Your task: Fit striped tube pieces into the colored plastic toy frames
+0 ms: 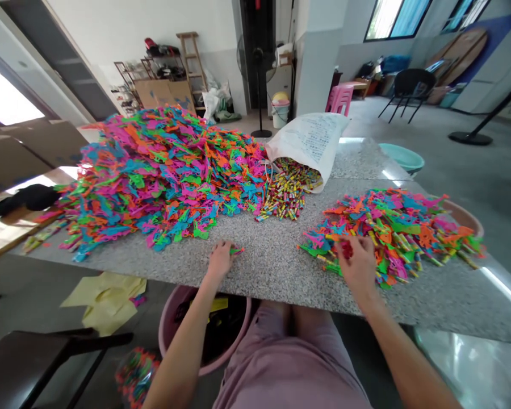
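Right, biggest first: the granite table (259, 270) spans the scene, and across its left side spreads a huge heap of bright plastic pieces (162, 170), pink, blue, green and orange all tangled together. Next to it lies a white sack (315, 136), tipped on its side, mouth towards us, with small striped tubes (287, 196) pouring out onto the stone. Over on the right, a mixed pile (396, 227), plastic pieces and striped tubes together!

Now the hands. The right hand (360, 258) is at the near edge of that mixed pile, fingers curled half-closed around a little clutch of red bits (347, 249). The left hand (221, 258) is low over bare stone, fingers drawn in, and a small green piece (237, 250) with an orange tip pokes out at the fingertips; it looks pinched, though the grip itself is partly hidden.

My reading: single-piece handling is the step in hand, and the next move calls for a light, precise left pinch while the right keeps its red bits from spilling.
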`<action>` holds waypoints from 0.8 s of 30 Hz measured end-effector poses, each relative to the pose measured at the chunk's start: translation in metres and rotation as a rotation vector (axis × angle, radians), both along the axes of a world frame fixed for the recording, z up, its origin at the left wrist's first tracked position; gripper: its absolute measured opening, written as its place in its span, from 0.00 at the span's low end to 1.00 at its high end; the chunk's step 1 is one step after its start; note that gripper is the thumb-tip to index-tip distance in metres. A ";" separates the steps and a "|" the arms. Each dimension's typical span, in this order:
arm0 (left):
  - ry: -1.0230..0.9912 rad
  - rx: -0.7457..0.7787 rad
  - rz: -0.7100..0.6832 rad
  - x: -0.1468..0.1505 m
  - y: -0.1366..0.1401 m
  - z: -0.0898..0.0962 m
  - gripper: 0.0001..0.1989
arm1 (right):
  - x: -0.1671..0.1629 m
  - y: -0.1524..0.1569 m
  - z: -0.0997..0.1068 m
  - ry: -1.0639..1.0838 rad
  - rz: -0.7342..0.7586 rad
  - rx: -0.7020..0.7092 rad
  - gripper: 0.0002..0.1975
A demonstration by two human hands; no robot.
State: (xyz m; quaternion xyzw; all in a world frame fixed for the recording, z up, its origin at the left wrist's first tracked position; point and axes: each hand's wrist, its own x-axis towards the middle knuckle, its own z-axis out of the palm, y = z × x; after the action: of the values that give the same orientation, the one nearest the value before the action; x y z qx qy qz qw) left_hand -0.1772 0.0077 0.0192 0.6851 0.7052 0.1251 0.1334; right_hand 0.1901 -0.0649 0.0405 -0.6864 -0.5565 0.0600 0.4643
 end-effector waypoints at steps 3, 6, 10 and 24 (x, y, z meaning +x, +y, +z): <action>-0.210 0.093 0.088 0.007 -0.005 -0.001 0.18 | -0.045 0.000 -0.013 0.444 0.278 -0.188 0.20; -0.754 0.064 0.235 0.036 -0.020 0.004 0.16 | -0.084 -0.002 -0.016 0.773 0.447 -0.341 0.19; -1.589 -0.144 0.282 0.090 -0.051 0.020 0.18 | -0.101 -0.006 0.004 0.838 0.525 -0.348 0.18; -1.661 -0.079 0.071 0.132 -0.085 0.052 0.12 | -0.092 -0.026 0.025 0.533 0.458 -0.228 0.16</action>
State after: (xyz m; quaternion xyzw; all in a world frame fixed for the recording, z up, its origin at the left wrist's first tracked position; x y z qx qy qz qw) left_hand -0.0456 -0.0774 0.0716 0.3420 0.4023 0.5692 0.6302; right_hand 0.0985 -0.0905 0.0653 -0.5517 -0.5450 0.4007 0.4878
